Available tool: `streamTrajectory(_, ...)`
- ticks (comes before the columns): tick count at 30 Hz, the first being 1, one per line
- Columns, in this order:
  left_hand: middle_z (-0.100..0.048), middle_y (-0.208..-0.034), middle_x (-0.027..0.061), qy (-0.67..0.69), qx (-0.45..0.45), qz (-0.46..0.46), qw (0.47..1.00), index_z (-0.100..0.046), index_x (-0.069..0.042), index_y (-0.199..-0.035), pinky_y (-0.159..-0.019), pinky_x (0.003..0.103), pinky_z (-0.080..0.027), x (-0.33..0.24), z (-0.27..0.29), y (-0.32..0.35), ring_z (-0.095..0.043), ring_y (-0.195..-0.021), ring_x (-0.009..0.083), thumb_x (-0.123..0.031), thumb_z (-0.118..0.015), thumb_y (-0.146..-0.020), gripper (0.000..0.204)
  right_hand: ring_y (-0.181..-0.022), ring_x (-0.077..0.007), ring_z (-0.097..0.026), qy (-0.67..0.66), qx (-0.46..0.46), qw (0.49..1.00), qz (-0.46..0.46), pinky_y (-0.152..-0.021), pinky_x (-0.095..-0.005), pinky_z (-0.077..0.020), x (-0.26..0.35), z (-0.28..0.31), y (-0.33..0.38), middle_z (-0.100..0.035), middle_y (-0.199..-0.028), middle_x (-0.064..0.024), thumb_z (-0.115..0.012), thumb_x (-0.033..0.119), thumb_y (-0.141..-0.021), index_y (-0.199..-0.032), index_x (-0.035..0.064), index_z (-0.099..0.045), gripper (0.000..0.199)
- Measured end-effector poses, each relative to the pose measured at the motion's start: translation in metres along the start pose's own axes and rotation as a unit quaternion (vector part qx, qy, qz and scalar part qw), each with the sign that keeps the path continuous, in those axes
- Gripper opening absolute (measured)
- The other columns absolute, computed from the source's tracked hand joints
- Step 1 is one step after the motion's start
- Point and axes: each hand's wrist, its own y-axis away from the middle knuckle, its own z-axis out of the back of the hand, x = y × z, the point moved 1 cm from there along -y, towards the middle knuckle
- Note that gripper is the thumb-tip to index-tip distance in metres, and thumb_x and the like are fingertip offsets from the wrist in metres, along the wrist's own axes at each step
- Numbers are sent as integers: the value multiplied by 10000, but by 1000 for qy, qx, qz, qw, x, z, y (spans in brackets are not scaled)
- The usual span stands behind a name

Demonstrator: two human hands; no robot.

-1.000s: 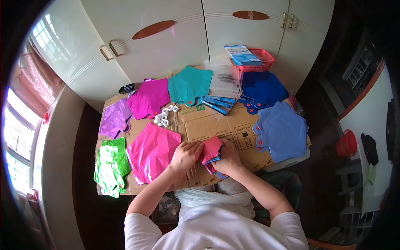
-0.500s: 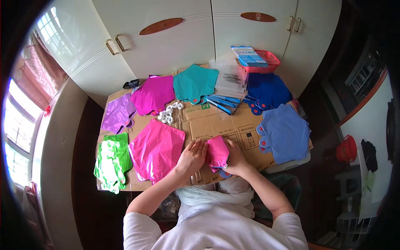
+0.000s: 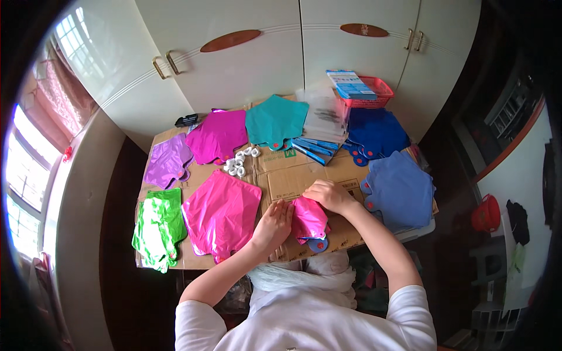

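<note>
Likely squaring the pink stack (image 3: 309, 218): left hand (image 3: 274, 226) flat alongside, right hand (image 3: 329, 196) curled at top, grip unclear; next needs aligned edges.

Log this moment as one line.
left hand: at pink bundle, left side | right hand: at its top edge | nearby: white rings

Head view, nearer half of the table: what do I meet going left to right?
Green sheet, large pink sheet, left hand, small pink bundle, light blue sheet.
</note>
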Motion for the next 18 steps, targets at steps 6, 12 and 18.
streamTrajectory(6,-554,-1243,198,25,0,-8,1000,-478,65,-1271,-1076,397,-316,1,7,2,-481,-1221,292,-160,-451,-852,476,-823,-195,-626,7,14,1000,-21,-740,-309,-517,0,-1,0,-682,-880,-41,-615,73,-736,-878,67,-699,165)
streamTrajectory(12,-549,-1253,203,-3,17,-7,1000,-467,73,-1277,-1079,405,-307,-3,4,0,-475,-1229,301,-167,-449,-855,485,-1002,-250,-611,4,59,995,-76,-878,-366,-485,1,14,-1,-667,-1063,-93,-557,98,-812,-1006,27,-675,238)
streamTrajectory(18,-548,-1250,204,5,42,8,999,-473,68,-1273,-1073,433,-308,-4,7,-1,-470,-1234,301,-175,-447,-858,481,-1363,-251,-304,44,223,968,-109,-1134,-423,-204,57,8,-18,-396,-1424,-141,-451,357,-942,-1358,6,-410,546)
